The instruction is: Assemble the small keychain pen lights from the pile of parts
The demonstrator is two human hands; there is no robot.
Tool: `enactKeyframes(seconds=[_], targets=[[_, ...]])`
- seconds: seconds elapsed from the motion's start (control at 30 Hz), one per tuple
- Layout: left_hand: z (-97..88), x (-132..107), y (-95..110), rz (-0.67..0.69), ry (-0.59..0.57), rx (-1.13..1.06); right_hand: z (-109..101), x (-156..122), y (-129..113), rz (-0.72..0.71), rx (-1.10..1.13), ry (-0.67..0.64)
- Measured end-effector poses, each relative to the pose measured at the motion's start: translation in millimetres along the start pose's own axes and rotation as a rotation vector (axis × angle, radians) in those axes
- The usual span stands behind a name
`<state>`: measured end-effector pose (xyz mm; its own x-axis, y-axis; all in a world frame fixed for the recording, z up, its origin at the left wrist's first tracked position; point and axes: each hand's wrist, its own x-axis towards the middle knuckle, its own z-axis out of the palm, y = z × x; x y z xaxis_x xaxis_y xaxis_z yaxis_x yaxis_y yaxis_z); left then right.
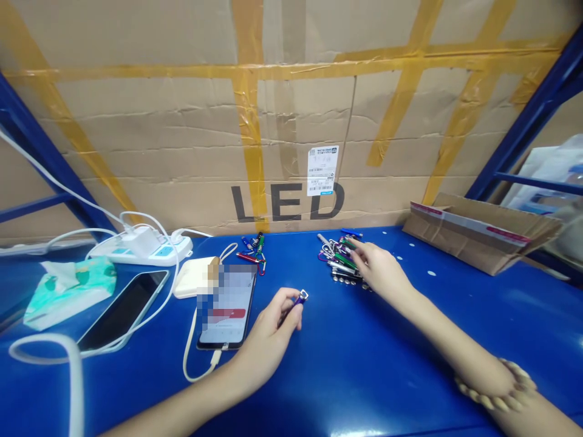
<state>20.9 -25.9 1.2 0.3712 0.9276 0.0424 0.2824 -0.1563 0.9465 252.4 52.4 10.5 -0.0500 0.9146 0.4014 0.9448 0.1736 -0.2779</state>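
My left hand (pixel 277 321) is closed around a small purple keychain flashlight (pixel 300 298), its square metal loop end sticking up past the thumb. Further right, my right hand (pixel 376 264) reaches into a pile of keychain flashlights (pixel 339 265) in silver, black, green and blue, with metal clips among them. Its thumb and fingertips pinch a green keychain flashlight (pixel 348 243) at the top of the pile; the fingers partly cover it. A smaller group of blue, black, green and red keychain flashlights (pixel 248 256) lies behind my left hand.
A phone with a lit screen (pixel 228 335), plugged into a cable, lies beside a cream power bank (pixel 189 279). Left are a dark phone (pixel 125 309), a tissue pack (pixel 73 291) and a power strip (pixel 152 254). An open cardboard box (pixel 473 237) stands back right, before a large taped carton (pixel 191 152).
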Motion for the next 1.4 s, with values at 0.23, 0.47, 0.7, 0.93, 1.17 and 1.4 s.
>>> enactKeyframes(seconds=[0.23, 0.47, 0.7, 0.93, 1.17, 1.4], targets=[[-0.4, 1.3, -0.7, 0.026, 0.054, 0.027, -13.2, -25.3, -48.7, -0.329, 0.682, -0.282], [1.3, -0.4, -0.1, 0.020, 0.070, 0.062, 1.9, -41.8, -68.5, -0.194, 0.921, -0.352], [-1.6, 0.0, -1.0, 0.096, 0.113, 0.096, 9.0, -48.5, -70.5, -0.111, 1.043, -0.309], [-0.6, -2.6, 3.5, 0.100, 0.047, 0.148, 8.2, -49.8, -74.9, -0.075, 1.171, -0.344], [0.9, -6.1, 4.9, 0.064, 0.018, 0.174, 4.0, -51.7, -78.0, -0.099, 1.131, -0.248], [1.1, -4.5, 8.0, 0.040, 0.005, 0.081, 4.6, -52.2, -78.3, -0.142, 1.059, -0.198]])
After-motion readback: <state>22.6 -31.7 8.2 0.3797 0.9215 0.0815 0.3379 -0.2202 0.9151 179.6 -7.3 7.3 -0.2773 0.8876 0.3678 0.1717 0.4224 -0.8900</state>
